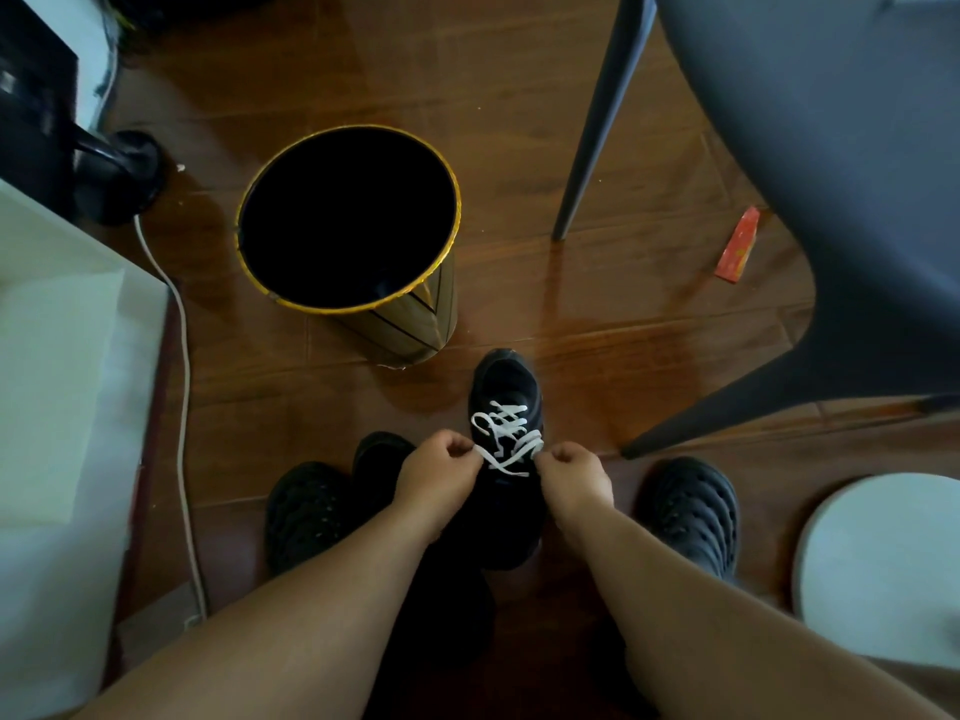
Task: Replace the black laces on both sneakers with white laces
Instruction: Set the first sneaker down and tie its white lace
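A black sneaker [505,379] stands on the wooden floor, toe pointing away from me, with a white lace [506,428] crossed through its eyelets. My left hand [435,472] pinches one end of the white lace at the sneaker's left side. My right hand [571,472] pinches the other end at its right side. The two ends cross over the tongue between my hands. A second black sneaker [379,454] sits just left of the first, partly hidden behind my left hand; its laces are not visible.
A black bin with a gold rim [348,220] stands beyond the sneakers. Black clogs lie at left [306,511] and right [696,511]. A grey chair [831,174] fills the upper right, a red wrapper [737,244] under it. A white cable [182,356] runs along white furniture at left.
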{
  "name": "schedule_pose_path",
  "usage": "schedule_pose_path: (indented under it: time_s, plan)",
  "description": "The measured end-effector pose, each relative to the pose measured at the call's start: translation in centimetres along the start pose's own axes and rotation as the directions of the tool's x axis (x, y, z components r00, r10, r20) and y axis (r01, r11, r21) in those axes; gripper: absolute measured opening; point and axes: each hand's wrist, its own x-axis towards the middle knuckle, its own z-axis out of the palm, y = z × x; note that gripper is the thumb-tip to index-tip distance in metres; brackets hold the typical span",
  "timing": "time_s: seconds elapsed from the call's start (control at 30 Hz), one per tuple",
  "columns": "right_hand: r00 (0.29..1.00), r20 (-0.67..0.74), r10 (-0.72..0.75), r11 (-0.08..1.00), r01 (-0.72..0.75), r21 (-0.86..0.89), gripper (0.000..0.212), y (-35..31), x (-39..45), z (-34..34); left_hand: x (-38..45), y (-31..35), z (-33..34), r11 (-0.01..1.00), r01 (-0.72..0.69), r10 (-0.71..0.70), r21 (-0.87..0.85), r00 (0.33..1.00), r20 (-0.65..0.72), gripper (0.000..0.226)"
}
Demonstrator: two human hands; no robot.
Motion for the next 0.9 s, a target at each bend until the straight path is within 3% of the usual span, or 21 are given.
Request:
schedule_pose_path:
  time_s: [0.1,0.2,0.23,0.3,0.37,0.43,0.5,0.57,0.67,0.77,0.9]
  plan:
    - [0.998,0.049,0.042,0.976,-0.052,0.210,0.011,-0.3,-0.1,0.4,0.0,0.2,0.9,0.988,0.055,-0.054,-0.147,0.998,0.015,0.009]
    - [0.999,0.051,0.013,0.966,-0.025,0.257,0.010,-0.5,-0.1,0.7,0.1,0.4,1.4,0.996,0.051,-0.056,-0.071,0.996,-0.070,0.015]
    - [0.999,0.032,-0.009,0.980,0.002,0.198,0.011,-0.5,0.0,0.6,0.2,0.4,1.3,0.999,0.038,-0.036,0.016,0.996,-0.085,0.017]
    - [0.996,-0.019,-0.091,0.993,0.089,-0.081,0.013,-0.5,0.1,0.2,-0.1,0.7,0.9,0.965,0.018,0.019,0.263,0.990,-0.138,0.015]
    - [0.969,-0.057,-0.242,0.901,0.202,-0.384,0.010,-0.4,-0.2,-0.4,-0.7,0.9,0.5,0.826,-0.042,0.184,0.563,0.963,-0.198,0.012]
    - [0.929,-0.083,-0.361,0.831,0.280,-0.481,0.006,0.0,-0.5,-0.8,-1.2,0.6,0.4,0.710,-0.122,0.335,0.693,0.925,-0.181,0.012]
    - [0.943,-0.102,-0.317,0.885,0.255,-0.390,0.008,0.5,-0.4,-0.6,-1.3,0.2,0.4,0.814,-0.128,0.276,0.567,0.944,-0.182,0.010]
    - [0.987,-0.084,-0.135,0.981,0.122,-0.150,0.016,0.6,-0.3,-0.2,-0.9,0.1,0.6,0.953,-0.033,0.080,0.302,0.986,-0.144,0.017]
    - [0.999,0.016,0.029,0.990,-0.031,0.140,0.023,0.5,-0.1,0.4,-0.6,0.1,1.3,0.992,0.125,-0.124,0.006,0.991,-0.040,0.025]
    - [0.999,0.030,-0.018,0.987,0.013,0.162,0.019,0.3,-0.1,0.8,-0.3,-0.1,1.6,0.995,0.091,-0.087,0.043,0.993,-0.081,0.030]
    - [0.989,-0.083,-0.123,0.989,0.115,-0.096,0.015,-0.3,-0.3,0.0,-0.6,0.9,0.3,0.947,0.074,0.008,0.314,0.967,-0.253,0.019]
